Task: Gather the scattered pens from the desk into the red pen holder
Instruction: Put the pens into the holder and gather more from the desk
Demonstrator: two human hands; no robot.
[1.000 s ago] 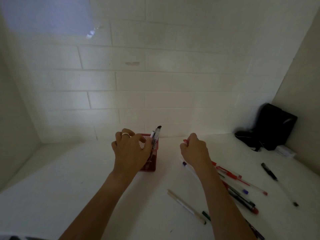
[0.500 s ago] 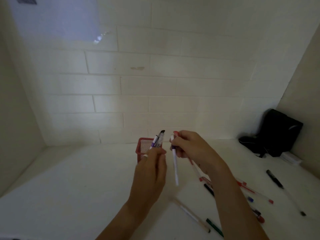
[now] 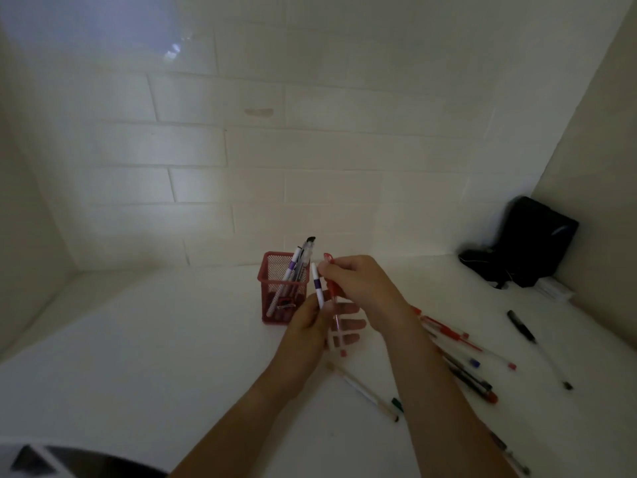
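The red mesh pen holder (image 3: 272,282) stands on the white desk near the back wall, with a white and purple pen and a black-capped pen (image 3: 307,251) leaning in it. Just right of it my right hand (image 3: 362,284) pinches the upper ends of a red pen (image 3: 333,291) and a white pen with a purple band (image 3: 317,284), both held nearly upright. My left hand (image 3: 310,334) is below, its thumb and fingers closed on the white pen's lower end. Several loose pens (image 3: 455,343) lie on the desk to the right.
A cream pen (image 3: 362,388) and a green-capped pen (image 3: 397,404) lie near my right forearm. A black pen (image 3: 520,327) lies farther right. A black bag (image 3: 531,243) and a small white box (image 3: 555,289) sit in the back right corner. Walls enclose the desk on three sides.
My right hand brought the white and red pens next to the holder. My left hand left the holder, came under them and took the white pen's lower end.
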